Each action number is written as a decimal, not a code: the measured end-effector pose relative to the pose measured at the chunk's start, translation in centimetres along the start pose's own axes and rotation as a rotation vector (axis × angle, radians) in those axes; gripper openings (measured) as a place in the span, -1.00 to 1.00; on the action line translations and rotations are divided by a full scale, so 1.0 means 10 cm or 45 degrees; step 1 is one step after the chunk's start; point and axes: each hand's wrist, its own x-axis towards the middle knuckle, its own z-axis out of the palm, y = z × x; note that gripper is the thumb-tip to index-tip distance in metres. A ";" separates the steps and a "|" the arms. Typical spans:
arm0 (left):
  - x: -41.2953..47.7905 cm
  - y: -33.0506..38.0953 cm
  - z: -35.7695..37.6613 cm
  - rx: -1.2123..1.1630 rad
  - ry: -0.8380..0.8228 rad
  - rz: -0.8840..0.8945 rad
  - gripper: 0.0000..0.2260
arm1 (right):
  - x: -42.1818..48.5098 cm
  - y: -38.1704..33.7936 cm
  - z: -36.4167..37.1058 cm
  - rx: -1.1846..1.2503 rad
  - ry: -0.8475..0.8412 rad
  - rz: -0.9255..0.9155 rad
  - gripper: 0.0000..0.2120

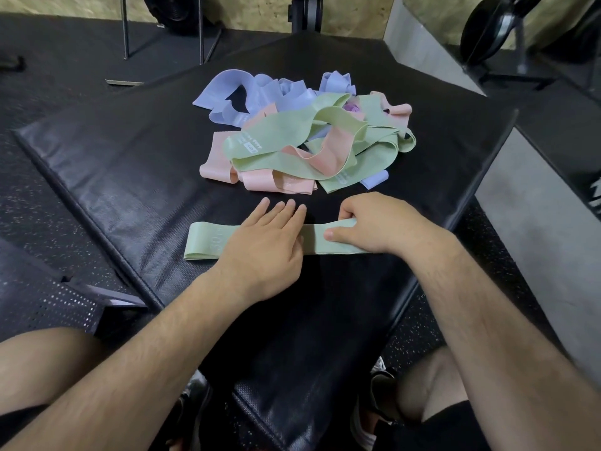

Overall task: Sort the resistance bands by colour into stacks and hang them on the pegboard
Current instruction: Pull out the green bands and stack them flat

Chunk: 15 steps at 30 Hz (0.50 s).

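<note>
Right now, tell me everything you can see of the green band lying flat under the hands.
The green band is a pale mint, fabric-looking loop pressed flat into a long strip, running left to right on the black mat, apart from the tangled pile beyond it. White print, starting with 30, shows near its left end. The left hand lies flat across its middle; the right hand grips its right end, thumb on top.
</note>
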 end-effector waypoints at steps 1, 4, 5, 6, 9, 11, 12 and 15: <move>0.03 0.05 0.00 -0.027 0.032 0.009 -0.32 | 0.00 -0.01 0.00 -0.007 0.003 -0.002 -0.70; 0.14 0.20 0.10 -0.166 0.085 0.099 -0.40 | 0.01 -0.01 0.01 -0.051 0.028 -0.014 -0.77; 0.17 0.24 0.15 -0.206 0.076 0.122 -0.41 | 0.01 0.00 0.02 -0.063 0.040 -0.022 -0.78; 0.19 0.26 0.18 -0.228 0.057 0.128 -0.40 | 0.02 0.01 0.03 -0.059 0.045 -0.028 -0.80; 0.20 0.27 0.24 -0.167 0.013 0.107 -0.36 | -0.02 0.10 0.00 0.064 0.009 -0.032 -0.81; 0.21 0.27 0.24 -0.130 0.001 0.103 -0.36 | -0.05 0.22 -0.05 0.177 -0.020 -0.032 -0.81; 0.21 0.28 0.24 -0.124 -0.010 0.099 -0.35 | -0.08 0.29 -0.07 0.226 -0.019 -0.029 -0.83; 0.22 0.28 0.24 -0.113 -0.028 0.093 -0.33 | -0.12 0.43 -0.10 0.322 0.030 -0.022 -0.87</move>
